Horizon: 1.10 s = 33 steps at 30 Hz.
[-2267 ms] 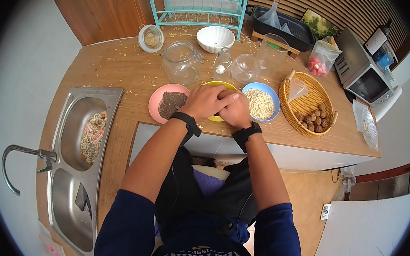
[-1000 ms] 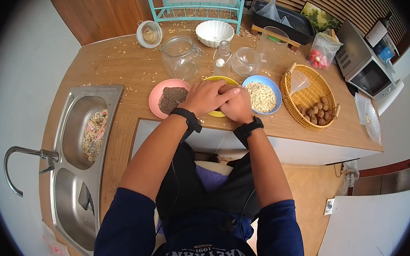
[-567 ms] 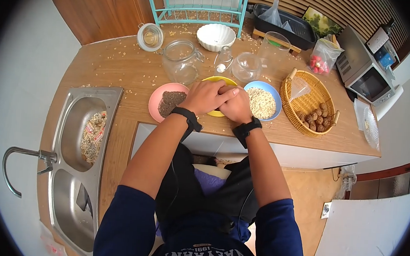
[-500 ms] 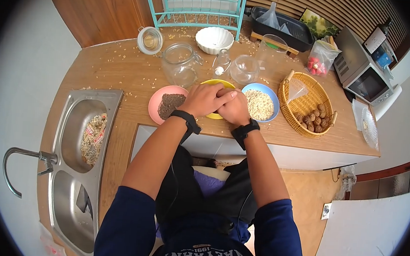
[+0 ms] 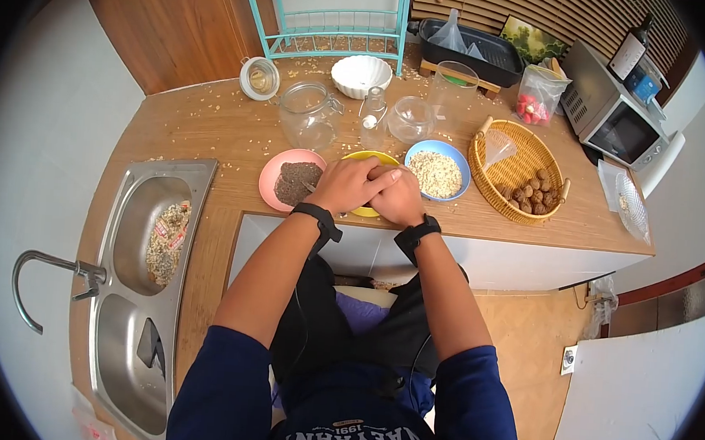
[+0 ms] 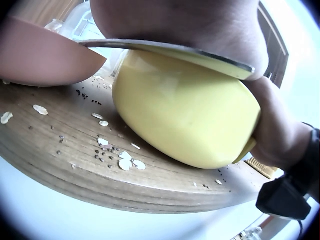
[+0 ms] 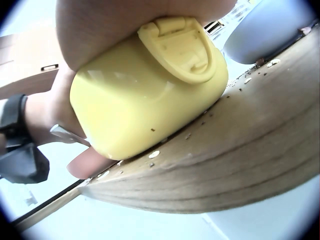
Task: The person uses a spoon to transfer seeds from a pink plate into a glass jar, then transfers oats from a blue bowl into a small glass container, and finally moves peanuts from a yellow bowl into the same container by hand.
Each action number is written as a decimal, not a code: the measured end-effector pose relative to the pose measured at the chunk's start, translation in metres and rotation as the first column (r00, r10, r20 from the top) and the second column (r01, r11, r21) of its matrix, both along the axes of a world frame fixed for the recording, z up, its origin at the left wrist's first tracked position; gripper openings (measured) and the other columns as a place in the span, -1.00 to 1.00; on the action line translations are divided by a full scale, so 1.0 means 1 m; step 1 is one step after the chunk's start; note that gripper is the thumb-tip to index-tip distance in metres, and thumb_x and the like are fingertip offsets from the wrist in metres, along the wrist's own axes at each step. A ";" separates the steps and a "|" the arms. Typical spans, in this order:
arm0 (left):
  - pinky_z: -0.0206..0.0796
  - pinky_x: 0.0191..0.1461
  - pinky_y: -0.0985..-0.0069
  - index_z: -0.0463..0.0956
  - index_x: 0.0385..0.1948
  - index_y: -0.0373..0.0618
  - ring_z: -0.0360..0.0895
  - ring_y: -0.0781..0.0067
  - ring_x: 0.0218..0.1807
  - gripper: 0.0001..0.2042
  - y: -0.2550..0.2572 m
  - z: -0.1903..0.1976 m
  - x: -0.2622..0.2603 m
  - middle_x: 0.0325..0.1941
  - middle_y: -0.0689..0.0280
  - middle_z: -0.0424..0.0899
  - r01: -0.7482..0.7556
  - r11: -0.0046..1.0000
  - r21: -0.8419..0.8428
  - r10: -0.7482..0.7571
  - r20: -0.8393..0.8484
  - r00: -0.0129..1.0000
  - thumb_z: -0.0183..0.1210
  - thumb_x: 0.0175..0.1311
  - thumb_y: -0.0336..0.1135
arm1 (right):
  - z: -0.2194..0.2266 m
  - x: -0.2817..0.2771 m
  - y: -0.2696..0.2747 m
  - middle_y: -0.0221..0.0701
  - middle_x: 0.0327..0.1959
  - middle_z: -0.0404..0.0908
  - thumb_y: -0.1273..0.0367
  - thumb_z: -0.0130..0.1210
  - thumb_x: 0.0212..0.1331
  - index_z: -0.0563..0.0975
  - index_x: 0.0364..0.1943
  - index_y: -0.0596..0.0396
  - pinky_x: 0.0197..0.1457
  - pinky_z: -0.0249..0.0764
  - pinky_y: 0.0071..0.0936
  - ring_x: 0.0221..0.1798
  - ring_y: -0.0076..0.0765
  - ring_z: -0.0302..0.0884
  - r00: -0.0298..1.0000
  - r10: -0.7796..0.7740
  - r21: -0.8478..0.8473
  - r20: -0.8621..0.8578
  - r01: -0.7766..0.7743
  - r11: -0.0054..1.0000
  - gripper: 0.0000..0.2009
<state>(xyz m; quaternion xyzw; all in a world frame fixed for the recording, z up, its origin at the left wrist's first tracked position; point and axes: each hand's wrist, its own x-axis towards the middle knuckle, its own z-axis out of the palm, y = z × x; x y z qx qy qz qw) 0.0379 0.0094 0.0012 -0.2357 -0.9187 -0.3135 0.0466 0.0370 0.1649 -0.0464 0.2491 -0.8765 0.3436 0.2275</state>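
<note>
Yellow bowl (image 5: 369, 184) gripped at counter's (image 5: 212, 128) front edge, between pink bowl (image 5: 278, 174) and blue bowl (image 5: 436, 170). Left hand (image 5: 347, 185) and right hand (image 5: 397, 197) curled over rim. Judged light, rigid, smooth plastic, possibly slippery; best held at rim and sides.

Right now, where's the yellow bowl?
In the head view, the yellow bowl sits at the counter's near edge between the pink bowl and blue bowl, under both hands.

Pink bowl (image 5: 291, 180) of dark seeds; blue bowl (image 5: 437, 169) of oats; wicker basket (image 5: 519, 171).
</note>
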 end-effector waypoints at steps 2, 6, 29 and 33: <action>0.44 -0.08 0.06 0.64 -0.24 -0.20 0.66 -0.12 -0.20 -0.41 0.000 -0.001 0.002 -0.33 0.02 0.74 0.006 1.000 -0.010 -0.007 -0.012 1.000 0.03 0.48 0.28 | 0.001 0.003 0.000 -0.26 -0.39 0.74 0.28 0.20 0.13 0.71 -0.37 -0.04 -0.09 0.50 -0.04 -0.28 0.07 0.64 1.000 -0.006 0.007 0.017 0.006 1.000 -0.87; 0.44 -0.07 0.07 0.65 -0.22 -0.20 0.66 -0.13 -0.20 -0.41 0.000 -0.003 0.001 -0.32 0.01 0.74 0.007 1.000 -0.019 -0.007 -0.026 1.000 0.03 0.48 0.27 | 0.004 0.005 0.000 -0.26 -0.38 0.74 0.28 0.20 0.13 0.70 -0.37 -0.03 -0.08 0.50 -0.04 -0.27 0.08 0.64 0.999 0.014 0.001 0.042 -0.014 1.000 -0.87; 0.46 -0.12 0.06 0.68 -0.21 -0.19 0.67 -0.15 -0.23 -0.41 -0.001 -0.002 -0.033 -0.34 -0.01 0.75 -0.006 0.996 0.088 0.011 -0.064 0.998 0.08 0.44 0.29 | 0.010 -0.033 -0.003 -0.20 -0.39 0.73 0.26 0.24 0.08 0.70 -0.41 0.00 -0.13 0.53 0.01 -0.26 0.12 0.67 0.998 0.024 0.003 0.066 -0.024 1.000 -0.85; 0.46 -0.12 0.05 0.68 -0.22 -0.20 0.67 -0.16 -0.22 -0.41 -0.002 -0.004 -0.040 -0.33 -0.02 0.75 -0.006 0.997 0.077 0.011 -0.059 0.998 0.08 0.44 0.29 | 0.011 -0.038 -0.003 -0.20 -0.40 0.73 0.26 0.24 0.08 0.70 -0.40 0.00 -0.14 0.54 0.00 -0.27 0.11 0.67 0.998 0.041 -0.002 0.056 -0.041 0.999 -0.85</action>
